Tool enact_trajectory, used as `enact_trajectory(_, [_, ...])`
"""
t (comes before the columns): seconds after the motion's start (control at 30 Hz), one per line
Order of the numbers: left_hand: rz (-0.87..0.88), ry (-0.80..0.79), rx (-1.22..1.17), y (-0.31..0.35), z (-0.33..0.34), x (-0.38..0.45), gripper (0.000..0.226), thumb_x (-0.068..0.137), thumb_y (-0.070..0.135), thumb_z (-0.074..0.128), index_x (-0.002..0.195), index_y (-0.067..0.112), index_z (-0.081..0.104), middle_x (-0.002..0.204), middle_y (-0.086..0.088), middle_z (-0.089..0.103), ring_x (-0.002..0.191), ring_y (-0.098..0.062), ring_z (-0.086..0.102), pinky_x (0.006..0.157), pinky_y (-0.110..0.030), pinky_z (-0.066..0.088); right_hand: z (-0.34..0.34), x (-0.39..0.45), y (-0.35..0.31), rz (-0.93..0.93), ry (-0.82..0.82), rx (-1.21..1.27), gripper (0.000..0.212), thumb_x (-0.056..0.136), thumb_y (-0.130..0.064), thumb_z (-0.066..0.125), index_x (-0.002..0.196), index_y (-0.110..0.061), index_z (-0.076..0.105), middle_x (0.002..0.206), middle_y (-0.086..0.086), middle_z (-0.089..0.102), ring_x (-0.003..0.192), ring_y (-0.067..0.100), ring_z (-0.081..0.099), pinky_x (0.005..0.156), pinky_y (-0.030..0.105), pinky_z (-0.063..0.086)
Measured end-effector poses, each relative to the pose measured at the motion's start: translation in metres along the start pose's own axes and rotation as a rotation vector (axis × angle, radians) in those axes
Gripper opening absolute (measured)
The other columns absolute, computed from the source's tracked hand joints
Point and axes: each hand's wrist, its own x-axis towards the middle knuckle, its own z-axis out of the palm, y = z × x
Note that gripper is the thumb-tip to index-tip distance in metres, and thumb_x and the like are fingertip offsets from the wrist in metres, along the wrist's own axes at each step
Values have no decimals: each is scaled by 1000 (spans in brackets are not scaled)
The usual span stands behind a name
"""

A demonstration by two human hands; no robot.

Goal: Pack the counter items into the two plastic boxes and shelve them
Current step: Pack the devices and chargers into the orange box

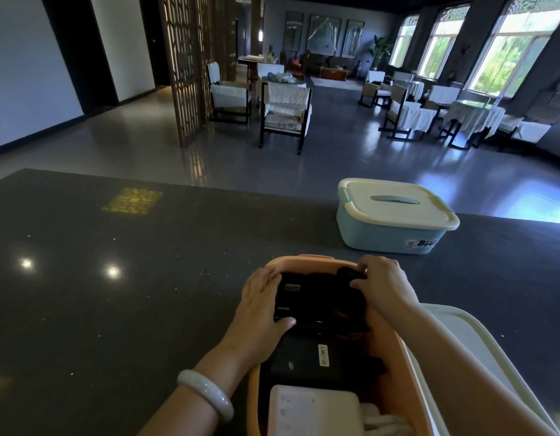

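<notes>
Both hands worked inside the orange box (395, 366) at lower centre: left hand (259, 306) gripped a black charger (288, 302), right hand (382, 283) pinched a black item (351, 273), apparently to fit them snugly. Blue box (388, 228) sat lidded, right of centre.

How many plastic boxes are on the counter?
2. The blue box, lid shut, sits far right on the counter. The orange box, open, is near, with both hands in it.
</notes>
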Motion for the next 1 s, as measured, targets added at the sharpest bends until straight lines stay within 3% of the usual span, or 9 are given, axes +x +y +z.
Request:
enact_trajectory(0.1, [27, 25, -8, 0, 0, 0, 81, 88, 35, 64, 152, 26, 15, 152, 25, -1, 143, -1, -5, 120, -38, 14, 7, 0, 0, 1, 22, -38, 17, 78, -21, 77, 83, -16, 62, 83, -3, 52, 71, 15, 51, 59, 28, 43])
enact_trajectory(0.23, [51, 85, 49, -1, 1, 3, 80, 86, 34, 69, 150, 22, 24, 152, 17, 7, 144, -7, 4, 120, -34, 18, 13, -3, 6, 9, 39, -143, 23, 77, -30, 78, 89, -17, 64, 98, -1, 34, 101, 19, 37, 79, 33, 43])
enact_trajectory(0.3, [53, 93, 52, -1, 2, 3, 79, 85, 33, 70, 149, 21, 26, 153, 16, 8, 145, -7, 4, 120, -34, 19, 16, -5, 13, 16, 43, -158, 24, 76, -32, 78, 92, -20, 66, 99, -2, 32, 100, 18, 32, 83, 32, 43])
enact_trajectory(0.53, [60, 96, 58, -3, 3, 3, 76, 85, 33, 70, 148, 21, 29, 154, 16, 8, 144, -7, 5, 116, -30, 18, 20, -3, 17, 5, -1, -130, 24, 74, -32, 79, 93, -23, 68, 98, -1, 36, 103, 20, 37, 88, 33, 42])
enact_trajectory(0.77, [73, 98, 64, -3, 2, 3, 75, 85, 33, 70, 148, 20, 31, 153, 17, 9, 145, -8, 4, 116, -29, 15, 23, 0, 24, -34, 11, -49, 30, 76, -28, 79, 105, -26, 71, 93, -4, 35, 95, 13, 29, 81, 27, 36])
enact_trajectory(1.0, [80, 107, 47, -3, 2, 2, 74, 84, 32, 71, 146, 21, 34, 154, 15, 11, 144, -6, 5, 114, -26, 14, 23, -3, 26, -69, 65, -51, 34, 76, -23, 78, 108, -23, 67, 101, -7, 35, 105, 17, 36, 79, 26, 37])
